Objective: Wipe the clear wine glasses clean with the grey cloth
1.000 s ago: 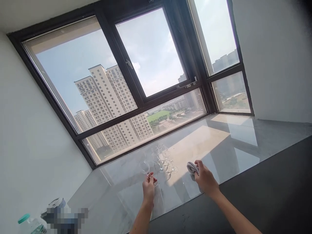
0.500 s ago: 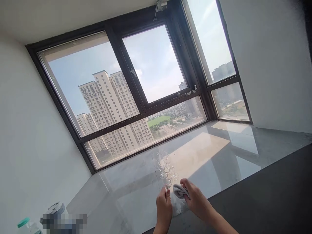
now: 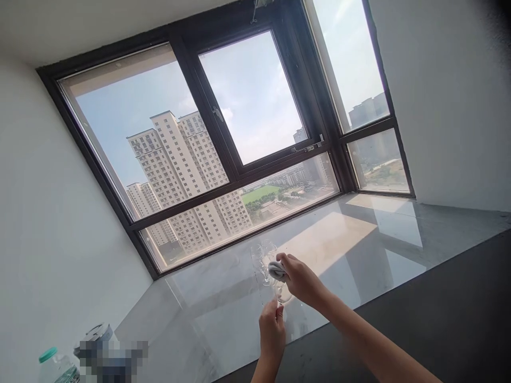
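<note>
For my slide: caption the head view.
Left hand holds a wine glass; right hand presses a cloth to it.

A pale grey cloth [image 3: 276, 269] meets clear wine glasses [image 3: 263, 260] on a glossy grey-white marbled windowsill [image 3: 359, 250], framed by a black window frame [image 3: 235, 178], white walls [image 3: 451, 96] and a green-capped bottle [image 3: 54, 364].

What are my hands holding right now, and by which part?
The left hand pinches a wine glass by its stem. The right hand grips a bunched cloth at the glass's bowl.
</note>
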Demonstrator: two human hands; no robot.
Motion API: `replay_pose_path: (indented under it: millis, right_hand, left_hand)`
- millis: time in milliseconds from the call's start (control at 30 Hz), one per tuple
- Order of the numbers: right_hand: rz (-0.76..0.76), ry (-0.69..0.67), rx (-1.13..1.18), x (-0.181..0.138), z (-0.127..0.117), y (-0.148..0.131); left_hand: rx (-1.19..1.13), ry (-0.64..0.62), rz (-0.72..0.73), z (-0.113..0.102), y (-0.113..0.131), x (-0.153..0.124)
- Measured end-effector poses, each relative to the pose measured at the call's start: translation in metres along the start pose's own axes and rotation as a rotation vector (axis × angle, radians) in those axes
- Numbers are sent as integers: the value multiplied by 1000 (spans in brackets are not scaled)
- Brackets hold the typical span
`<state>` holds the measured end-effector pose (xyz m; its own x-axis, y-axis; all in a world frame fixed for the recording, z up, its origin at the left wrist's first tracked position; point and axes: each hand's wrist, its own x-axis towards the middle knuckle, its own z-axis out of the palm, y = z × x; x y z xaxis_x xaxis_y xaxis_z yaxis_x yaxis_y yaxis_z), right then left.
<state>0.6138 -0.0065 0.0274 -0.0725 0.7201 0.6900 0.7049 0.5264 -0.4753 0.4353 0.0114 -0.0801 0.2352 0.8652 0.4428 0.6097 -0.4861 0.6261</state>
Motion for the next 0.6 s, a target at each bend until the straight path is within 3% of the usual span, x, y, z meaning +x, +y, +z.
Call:
replay_pose_path:
  millis: [100, 267, 367, 600]
  right_hand:
    - [98, -51, -121, 2, -14, 11]
    - [36, -407, -159, -6, -25, 4]
    - [51, -503, -79, -4, -29, -2]
    - [473, -729, 199, 18, -36, 12]
  left_hand:
    - [-101, 13, 23, 0, 0, -1]
    - [-57, 26, 115, 3, -5, -3]
    - [-24, 9, 170, 1, -2, -5]
    - [60, -39, 189, -8, 15, -9]
